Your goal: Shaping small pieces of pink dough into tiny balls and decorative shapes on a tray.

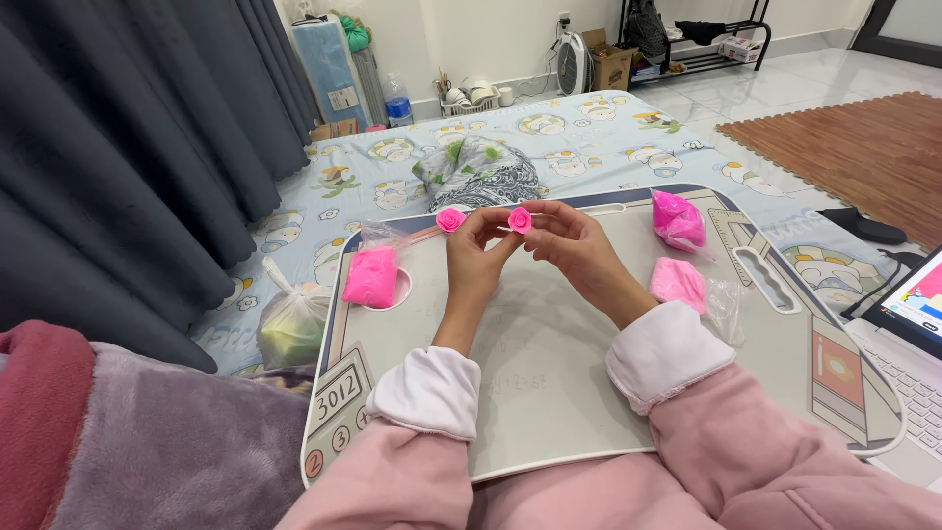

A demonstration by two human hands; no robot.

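My left hand [473,257] and my right hand [577,247] meet above the far half of a grey lap tray [549,383]. Pinched between the fingertips of both hands is a small pink clay rose [519,219]. A second pink clay rose [449,219] sits just left of my left fingertips, at the tray's far edge; whether the hand touches it is unclear. A block of pink clay [370,276] lies in the tray's round cup recess at the left. Two more pink clay lumps in clear plastic wrap [678,218] [678,282] rest at the right.
A laptop [917,339] stands open at the far right. A plastic bag with something green [291,329] lies left of the tray on a patterned blue mat [392,167]. Dark curtains [128,147] hang at left, a purple blanket [177,451] covers my lap.
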